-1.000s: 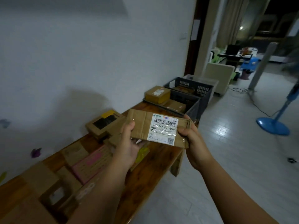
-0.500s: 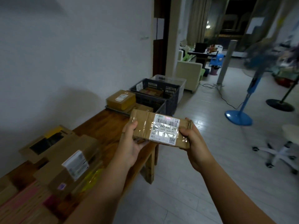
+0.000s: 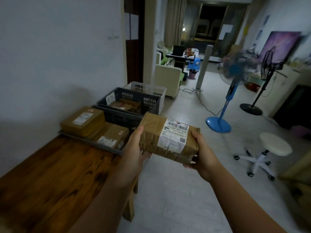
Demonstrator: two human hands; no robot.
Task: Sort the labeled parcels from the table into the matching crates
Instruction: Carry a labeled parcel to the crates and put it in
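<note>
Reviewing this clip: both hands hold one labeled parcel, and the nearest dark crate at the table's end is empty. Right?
Not empty: the head view shows the nearest dark crate holding several brown parcels. The rest stands: the left hand and right hand grip the labeled parcel at its ends.

Brown taped parcel [image 3: 151,137] w/ barcode label [image 3: 175,135], maybe slightly tilted, aloft near crates [image 3: 139,98].
</note>
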